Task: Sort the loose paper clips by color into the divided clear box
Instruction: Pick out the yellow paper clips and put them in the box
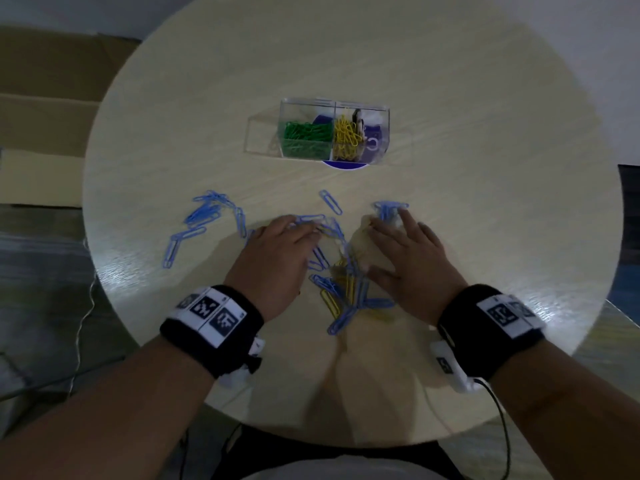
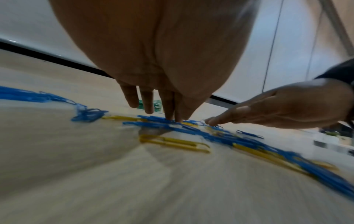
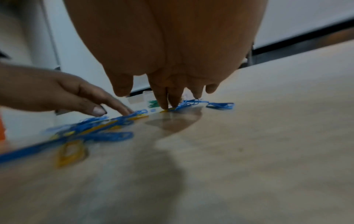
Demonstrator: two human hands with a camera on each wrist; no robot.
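The divided clear box point(image 1: 334, 131) stands upright at the far middle of the tabletop point(image 1: 450, 116). Its left compartment holds green clips point(image 1: 306, 133); the compartment to the right of it holds yellow clips point(image 1: 345, 136). Loose blue clips point(image 1: 207, 211) lie flat in a scattered bunch at the near left, one blue clip point(image 1: 330, 201) lies alone in the middle, and a small blue cluster point(image 1: 389, 206) sits to the right. Nearer, a tangled heap of blue and yellow clips point(image 1: 341, 289) lies between them.
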